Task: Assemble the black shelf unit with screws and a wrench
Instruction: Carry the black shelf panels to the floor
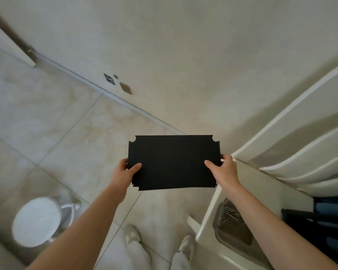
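A stack of flat black shelf panels point(173, 162) with notched corners hangs in the air above the tiled floor, roughly level. My left hand point(127, 169) grips its left edge, thumb on top and fingers underneath. My right hand point(223, 168) grips the right edge the same way. Offset corners along the lower left edge show several panels in the stack. A clear plastic bag with screws point(231, 221) lies on the white surface at my right, under my right forearm. Black metal parts point(320, 223) lie at the far right.
A white table point(248, 178) with a white slatted chair back point(293, 145) stands at the right. A white-lidded bin point(37, 221) stands on the floor at the lower left. The wall and skirting run diagonally behind. My feet in pale shoes point(133, 235) are below.
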